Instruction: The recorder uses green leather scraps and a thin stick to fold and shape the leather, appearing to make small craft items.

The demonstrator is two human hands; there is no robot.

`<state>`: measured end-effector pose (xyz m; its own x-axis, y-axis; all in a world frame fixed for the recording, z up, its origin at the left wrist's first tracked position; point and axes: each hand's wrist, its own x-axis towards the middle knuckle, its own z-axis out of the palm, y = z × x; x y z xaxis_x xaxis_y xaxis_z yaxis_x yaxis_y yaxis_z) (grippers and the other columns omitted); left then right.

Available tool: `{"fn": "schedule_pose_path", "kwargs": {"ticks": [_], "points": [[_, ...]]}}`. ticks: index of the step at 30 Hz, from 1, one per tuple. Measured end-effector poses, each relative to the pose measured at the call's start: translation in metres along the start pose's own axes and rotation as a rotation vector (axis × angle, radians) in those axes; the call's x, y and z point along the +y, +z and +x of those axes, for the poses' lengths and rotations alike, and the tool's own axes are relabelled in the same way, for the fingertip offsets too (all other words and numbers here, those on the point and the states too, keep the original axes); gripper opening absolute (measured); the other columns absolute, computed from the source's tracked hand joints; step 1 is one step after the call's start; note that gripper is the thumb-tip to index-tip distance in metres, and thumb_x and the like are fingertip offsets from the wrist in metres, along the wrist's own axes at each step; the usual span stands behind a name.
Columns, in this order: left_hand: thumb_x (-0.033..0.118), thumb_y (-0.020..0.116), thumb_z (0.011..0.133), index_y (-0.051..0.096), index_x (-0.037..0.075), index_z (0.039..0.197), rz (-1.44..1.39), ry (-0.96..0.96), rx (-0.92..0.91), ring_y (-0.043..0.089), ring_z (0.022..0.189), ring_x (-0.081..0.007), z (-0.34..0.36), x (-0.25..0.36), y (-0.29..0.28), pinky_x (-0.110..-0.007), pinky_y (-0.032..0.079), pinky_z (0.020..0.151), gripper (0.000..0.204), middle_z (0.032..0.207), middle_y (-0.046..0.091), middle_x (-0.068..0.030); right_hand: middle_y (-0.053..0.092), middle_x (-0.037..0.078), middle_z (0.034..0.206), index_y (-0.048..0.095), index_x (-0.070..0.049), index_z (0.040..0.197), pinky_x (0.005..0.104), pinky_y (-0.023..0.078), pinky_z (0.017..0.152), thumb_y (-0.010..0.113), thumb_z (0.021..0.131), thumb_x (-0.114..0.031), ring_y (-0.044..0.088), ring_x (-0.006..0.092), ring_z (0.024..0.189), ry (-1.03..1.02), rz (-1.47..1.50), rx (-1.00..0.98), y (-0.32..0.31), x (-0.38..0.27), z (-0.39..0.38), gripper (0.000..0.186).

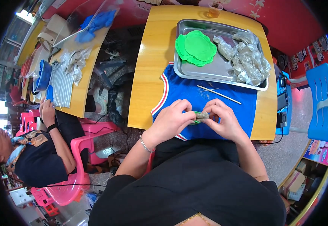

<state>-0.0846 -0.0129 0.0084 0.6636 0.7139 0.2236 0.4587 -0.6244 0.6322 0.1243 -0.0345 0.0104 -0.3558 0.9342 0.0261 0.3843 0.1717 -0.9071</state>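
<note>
In front of my body, my left hand and my right hand meet fingertip to fingertip over the blue cloth. Between them is a small greyish-brown lump, with a bit of a green piece showing against it. My left fingers pinch the green piece, partly hiding it. The lump is pinched by my right thumb and fingers. A thin wooden stick lies on the cloth just beyond my hands.
Beyond the cloth, a metal tray holds stacked green rounds and crumpled clear plastic bags. A cup stands at the table's far edge. On the left, another person sits at a second table, handling something blue.
</note>
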Motion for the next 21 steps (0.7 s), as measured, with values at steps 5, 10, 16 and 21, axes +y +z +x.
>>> {"fn": "schedule_pose_path", "kwargs": {"ticks": [5, 10, 16, 21], "points": [[0.006, 0.065, 0.073, 0.058, 0.005, 0.080, -0.011, 0.039, -0.026, 0.054, 0.080, -0.0248, 0.003, 0.002, 0.001, -0.033, 0.045, 0.066, 0.010, 0.084, 0.051, -0.0077, 0.055, 0.010, 0.081, 0.058, -0.003, 0.087, 0.0289, 0.046, 0.058, 0.065, 0.073, -0.003, 0.058, 0.0227, 0.067, 0.035, -0.236, 0.034, 0.006, -0.006, 0.005, 0.016], [0.002, 0.062, 0.074, 0.057, 0.002, 0.081, -0.146, -0.022, 0.004, 0.056, 0.081, -0.0246, -0.001, -0.010, 0.011, -0.031, 0.046, 0.069, 0.009, 0.087, 0.053, -0.0091, 0.053, 0.007, 0.076, 0.056, -0.004, 0.087, 0.0269, 0.044, 0.055, 0.065, 0.073, -0.002, 0.054, 0.0174, 0.063, -0.113, -0.125, 0.054, 0.012, 0.000, 0.006, 0.016], [0.004, 0.061, 0.076, 0.055, 0.003, 0.082, -0.144, 0.082, 0.141, 0.056, 0.077, -0.0243, 0.000, -0.015, 0.012, -0.031, 0.047, 0.064, 0.009, 0.087, 0.053, -0.0070, 0.056, 0.008, 0.077, 0.057, -0.005, 0.088, 0.0299, 0.047, 0.057, 0.063, 0.074, -0.002, 0.058, 0.0230, 0.067, -0.184, -0.327, 0.065, 0.014, 0.003, 0.006, 0.016], [0.003, 0.063, 0.073, 0.059, 0.003, 0.079, -0.083, 0.031, 0.125, 0.057, 0.082, -0.0234, -0.001, -0.021, 0.015, -0.032, 0.047, 0.069, 0.007, 0.085, 0.056, -0.0077, 0.056, 0.008, 0.078, 0.059, -0.009, 0.090, 0.0348, 0.048, 0.060, 0.061, 0.077, -0.007, 0.059, 0.0259, 0.072, -0.170, -0.358, 0.088, 0.018, 0.001, 0.008, 0.014]]}}
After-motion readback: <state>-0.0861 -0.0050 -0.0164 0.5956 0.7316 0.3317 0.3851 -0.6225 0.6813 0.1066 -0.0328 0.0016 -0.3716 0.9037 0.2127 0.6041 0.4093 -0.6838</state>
